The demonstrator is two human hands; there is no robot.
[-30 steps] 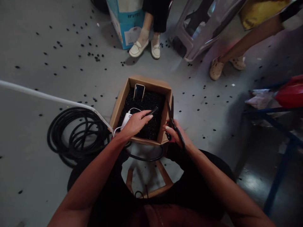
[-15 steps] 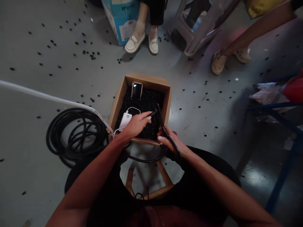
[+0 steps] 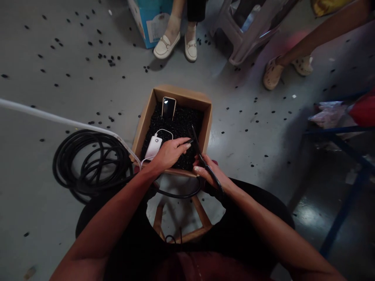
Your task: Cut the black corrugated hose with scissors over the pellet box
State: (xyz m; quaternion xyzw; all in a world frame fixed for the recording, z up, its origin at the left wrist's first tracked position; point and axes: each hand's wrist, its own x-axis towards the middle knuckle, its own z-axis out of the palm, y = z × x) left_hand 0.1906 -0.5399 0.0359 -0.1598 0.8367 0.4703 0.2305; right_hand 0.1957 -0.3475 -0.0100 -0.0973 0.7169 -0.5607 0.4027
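Note:
Over the cardboard box [image 3: 207, 128], my left hand [image 3: 172, 153] pinches a small black ridged piece [image 3: 190, 141]. My right hand [image 3: 207, 168] is closed round a long, thin black tool [image 3: 211, 171], whose upper end reaches over the box beside the piece. Many small black parts [image 3: 184, 120] fill the box. A phone [image 3: 168, 107] leans upright near the box's far wall. To the left of my left hand lies a white power bank [image 3: 154, 147] with a white cable plugged into it.
Coiled black hose [image 3: 63, 164] lies left of the box. Beyond stand a blue carton [image 3: 149, 27], a person's white shoes [image 3: 166, 47] and a plastic stool [image 3: 238, 43]. Another person's clogs [image 3: 273, 74] and a blue metal frame [image 3: 342, 210] are at right. Black bits dot the floor.
The view has shifted slightly. The ridged piece in my left hand now meets or overlaps the black tool, where a small gap showed before.

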